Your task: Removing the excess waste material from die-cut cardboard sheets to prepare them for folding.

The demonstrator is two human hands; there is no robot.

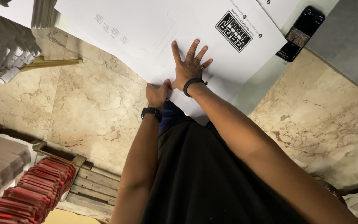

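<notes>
A large white printed cardboard sheet [146, 37] lies flat in front of me, with a black square print near its far right part. My right hand [190, 66] presses flat on the sheet, fingers spread, a dark bracelet at the wrist. My left hand [157, 93] grips the sheet's near edge, fingers curled on it, a black band on the wrist.
A black phone [301, 33] lies on the white surface at the upper right. Stacks of white folded cardboard [1, 54] stand at the left. Red-edged flat packs [34, 186] sit on a wooden pallet [92, 184] at the lower left. The floor is beige marble tile [92, 103].
</notes>
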